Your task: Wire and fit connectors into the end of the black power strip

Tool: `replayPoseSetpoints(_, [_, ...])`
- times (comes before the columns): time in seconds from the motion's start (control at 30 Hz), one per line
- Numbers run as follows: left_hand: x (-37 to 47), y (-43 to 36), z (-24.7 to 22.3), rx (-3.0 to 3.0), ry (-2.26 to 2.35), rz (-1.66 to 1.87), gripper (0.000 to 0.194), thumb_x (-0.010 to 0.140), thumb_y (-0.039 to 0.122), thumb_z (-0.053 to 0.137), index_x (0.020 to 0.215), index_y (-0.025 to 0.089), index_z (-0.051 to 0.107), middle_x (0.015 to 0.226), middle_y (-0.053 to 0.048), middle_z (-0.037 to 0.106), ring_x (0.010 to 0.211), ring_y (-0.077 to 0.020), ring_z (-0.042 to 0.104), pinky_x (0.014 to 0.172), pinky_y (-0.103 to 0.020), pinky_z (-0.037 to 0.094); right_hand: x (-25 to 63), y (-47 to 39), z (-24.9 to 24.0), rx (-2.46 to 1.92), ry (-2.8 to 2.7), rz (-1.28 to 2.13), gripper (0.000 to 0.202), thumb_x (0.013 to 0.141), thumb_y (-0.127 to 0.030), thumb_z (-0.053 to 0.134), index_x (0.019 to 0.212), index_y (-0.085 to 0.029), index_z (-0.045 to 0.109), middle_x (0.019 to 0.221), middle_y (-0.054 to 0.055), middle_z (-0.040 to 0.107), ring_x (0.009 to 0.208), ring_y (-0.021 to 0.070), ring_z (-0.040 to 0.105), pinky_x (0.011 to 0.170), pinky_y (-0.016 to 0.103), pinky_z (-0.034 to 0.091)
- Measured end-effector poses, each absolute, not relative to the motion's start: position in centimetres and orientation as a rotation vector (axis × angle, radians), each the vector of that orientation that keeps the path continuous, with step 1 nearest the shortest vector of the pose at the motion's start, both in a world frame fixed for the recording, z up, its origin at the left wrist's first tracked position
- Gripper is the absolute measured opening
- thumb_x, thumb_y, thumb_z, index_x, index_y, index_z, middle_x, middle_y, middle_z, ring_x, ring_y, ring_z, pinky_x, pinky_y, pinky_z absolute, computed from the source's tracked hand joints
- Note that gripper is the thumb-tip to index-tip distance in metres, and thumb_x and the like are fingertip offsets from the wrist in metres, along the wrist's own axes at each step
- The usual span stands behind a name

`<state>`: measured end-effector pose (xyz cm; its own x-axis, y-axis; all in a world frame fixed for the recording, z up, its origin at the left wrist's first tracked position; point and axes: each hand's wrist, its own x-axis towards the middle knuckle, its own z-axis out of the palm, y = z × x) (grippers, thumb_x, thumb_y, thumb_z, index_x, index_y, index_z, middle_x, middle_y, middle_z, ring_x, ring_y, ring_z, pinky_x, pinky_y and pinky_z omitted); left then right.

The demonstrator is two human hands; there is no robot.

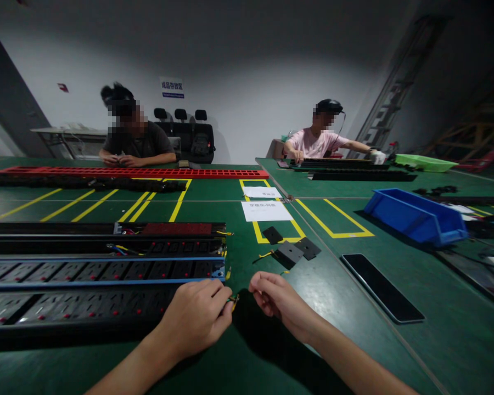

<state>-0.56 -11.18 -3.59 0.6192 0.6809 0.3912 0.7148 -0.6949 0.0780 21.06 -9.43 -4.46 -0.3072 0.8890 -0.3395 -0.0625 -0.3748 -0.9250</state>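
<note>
Pinching left fingers [221,299]: closed on the yellow-green wire [235,300] at the near power strip's end; a hard tug could strain its connection.
Right fingers [260,281]: curled beside it; cannot tell if gripping anything.
Near power strip [90,307]: left of both hands; leaning could shift it.
Black plates [308,248]: loose towards the table's [395,236] far edge; a forward reach might scatter them.

Left hand [203,314] and right hand [278,299]: both bare, shown uncovered from fingers to wrist. Knuckles can be made out on the left one; nail detail is too small to be read. Wrists are left bare, narrower than the hands. Left forearm [142,359] and right forearm [349,351] are likewise uncovered, smooth, plain, widened toward the near edge, where both are cut off by the view.
</note>
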Motion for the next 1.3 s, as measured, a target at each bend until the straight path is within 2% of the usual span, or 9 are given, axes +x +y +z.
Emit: replayPoseSetpoints(1.3, [-0.42,-11.30,-3.28,-2.736,-1.192,-0.618,0.020,0.094,0.023,0.049,0.092,0.018,0.068,0.079,-0.005,0.067,0.073,-0.0198,0.065,0.064,-0.030,0.050,21.17,-9.58,-4.39,-1.248,-1.127,1.768,0.023,0.077,-0.041,0.067,0.075,-0.019,0.059,0.059,-0.005,0.048,0.052,0.0085,0.038,0.050,0.024,0.022])
